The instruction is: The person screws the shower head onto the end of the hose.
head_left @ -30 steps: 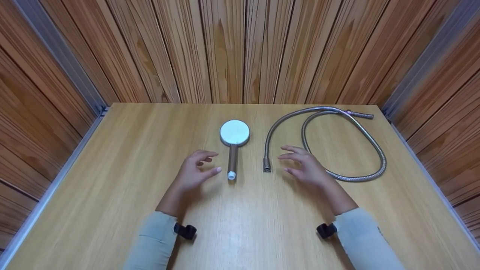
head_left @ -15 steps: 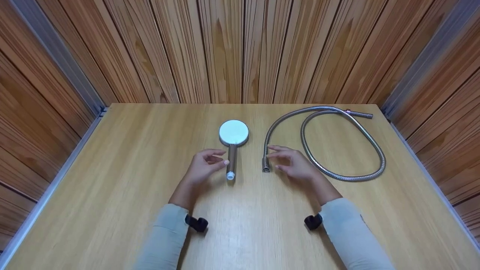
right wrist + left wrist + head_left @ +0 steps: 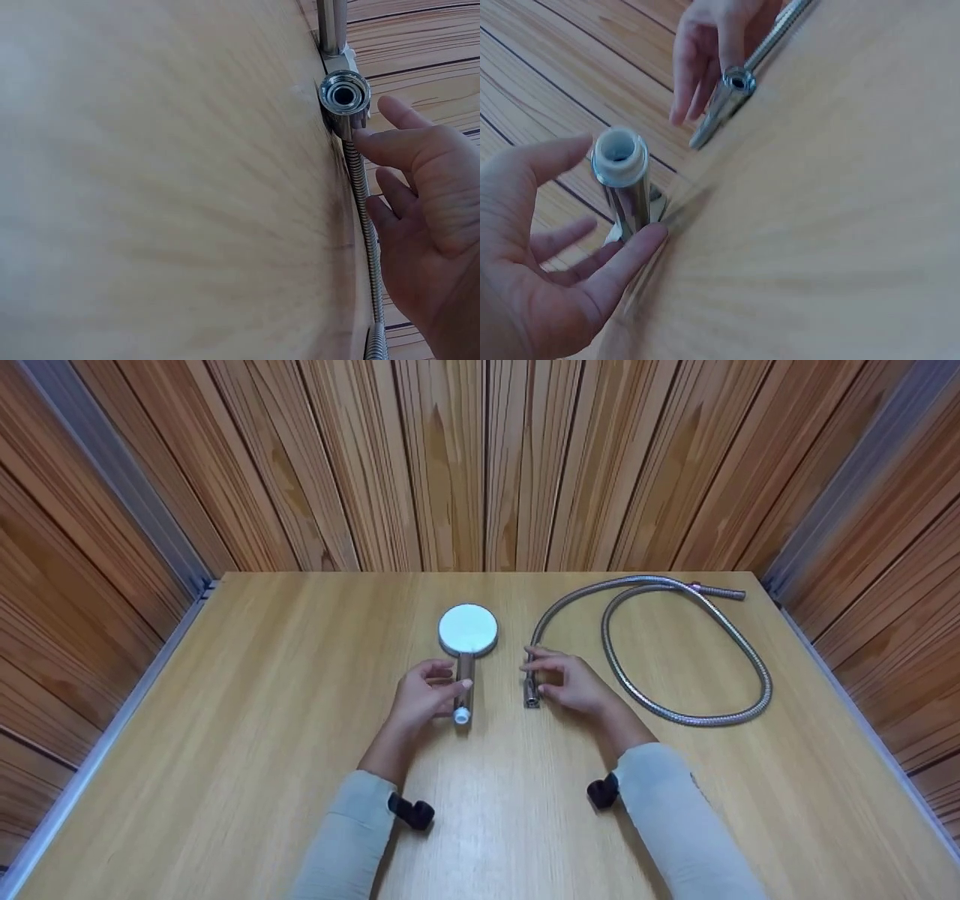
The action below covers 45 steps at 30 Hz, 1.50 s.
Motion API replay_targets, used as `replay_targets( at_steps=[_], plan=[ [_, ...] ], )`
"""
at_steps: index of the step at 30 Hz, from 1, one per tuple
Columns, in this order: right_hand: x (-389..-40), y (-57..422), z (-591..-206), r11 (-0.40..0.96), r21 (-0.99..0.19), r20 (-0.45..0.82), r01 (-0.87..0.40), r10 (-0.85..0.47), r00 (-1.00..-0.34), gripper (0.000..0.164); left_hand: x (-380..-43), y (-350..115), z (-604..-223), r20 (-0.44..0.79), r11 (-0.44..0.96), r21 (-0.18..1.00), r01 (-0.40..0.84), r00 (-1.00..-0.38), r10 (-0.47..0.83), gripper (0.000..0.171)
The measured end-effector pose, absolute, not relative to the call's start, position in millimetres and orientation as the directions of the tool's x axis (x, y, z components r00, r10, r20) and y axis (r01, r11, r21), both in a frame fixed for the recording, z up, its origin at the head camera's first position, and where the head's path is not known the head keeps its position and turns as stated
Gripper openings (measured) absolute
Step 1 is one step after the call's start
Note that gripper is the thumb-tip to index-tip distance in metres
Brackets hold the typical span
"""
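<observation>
A shower head with a round white face (image 3: 468, 628) lies on the table, its brown metallic handle pointing towards me and ending in a white threaded tip (image 3: 620, 150). My left hand (image 3: 427, 695) is around this handle, thumb on one side and fingers on the other; the fingers look loose, not closed tightly. A flexible metal shower hose (image 3: 761, 675) lies looped on the right. Beside its nut end (image 3: 345, 96), my right hand (image 3: 570, 679) has its fingers reaching over the hose and its thumb close to the nut. Whether the thumb touches the nut is unclear.
The light wooden table (image 3: 225, 720) is bordered by wood-plank walls (image 3: 450, 465) at the back and sides. The hose's other end (image 3: 727, 593) lies near the back right corner. Black wrist cameras (image 3: 411, 813) sit at both sleeves.
Both hands have moved inward: the left from beside the shower head to around its handle, the right leftward to the hose's nut end. Shower head and hose stay in place.
</observation>
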State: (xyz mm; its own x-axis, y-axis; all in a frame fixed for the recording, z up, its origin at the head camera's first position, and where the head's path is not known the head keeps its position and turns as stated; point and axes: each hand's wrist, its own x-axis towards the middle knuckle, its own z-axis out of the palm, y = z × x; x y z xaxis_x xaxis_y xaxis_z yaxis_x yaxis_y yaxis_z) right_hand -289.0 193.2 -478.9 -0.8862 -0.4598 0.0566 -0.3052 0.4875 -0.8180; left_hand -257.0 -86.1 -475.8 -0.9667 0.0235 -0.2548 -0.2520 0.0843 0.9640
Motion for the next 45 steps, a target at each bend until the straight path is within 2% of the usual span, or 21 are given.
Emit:
replay_targets(
  at_steps=[7, 15, 22, 28, 33, 36, 40, 45],
  plan=[
    [-291, 190, -483, 0.518, -0.780, 0.066, -0.350, -0.488, -0.870, 0.039, -260, -77, -480, -0.249, 0.075, 0.967, -0.245, -0.967, 0.048, 0.059],
    [-292, 189, -478, 0.567, -0.693, 0.111, -0.446, -0.527, -0.842, 0.031, -262, -76, -477, -0.229, -0.126, 0.961, -0.245, -0.965, 0.131, 0.047],
    [-288, 187, -473, 0.616, -0.614, 0.076, -0.494, -0.577, -0.813, 0.027, -260, -77, -473, -0.247, -0.262, 0.922, -0.284, -0.955, 0.164, 0.049],
    [-287, 185, -471, 0.591, -0.626, 0.079, -0.508, -0.601, -0.795, 0.024, -259, -82, -470, -0.246, -0.340, 0.900, -0.272, -0.962, 0.120, 0.053],
    [-284, 183, -471, 0.570, -0.646, 0.083, -0.507, -0.608, -0.789, 0.022, -258, -87, -468, -0.269, -0.430, 0.857, -0.283, -0.958, 0.095, 0.072],
    [-282, 182, -473, 0.553, -0.642, 0.110, -0.531, -0.618, -0.778, 0.022, -256, -89, -466, -0.270, -0.445, 0.849, -0.286, -0.958, 0.102, 0.077],
    [-280, 180, -474, 0.528, -0.641, 0.144, -0.557, -0.630, -0.763, 0.022, -253, -91, -464, -0.245, -0.444, 0.854, -0.271, -0.962, 0.118, 0.074],
    [-274, 177, -470, 0.503, -0.697, 0.119, -0.511, -0.622, -0.774, 0.027, -250, -94, -461, -0.221, -0.495, 0.830, -0.258, -0.966, 0.133, 0.070]
  ],
)
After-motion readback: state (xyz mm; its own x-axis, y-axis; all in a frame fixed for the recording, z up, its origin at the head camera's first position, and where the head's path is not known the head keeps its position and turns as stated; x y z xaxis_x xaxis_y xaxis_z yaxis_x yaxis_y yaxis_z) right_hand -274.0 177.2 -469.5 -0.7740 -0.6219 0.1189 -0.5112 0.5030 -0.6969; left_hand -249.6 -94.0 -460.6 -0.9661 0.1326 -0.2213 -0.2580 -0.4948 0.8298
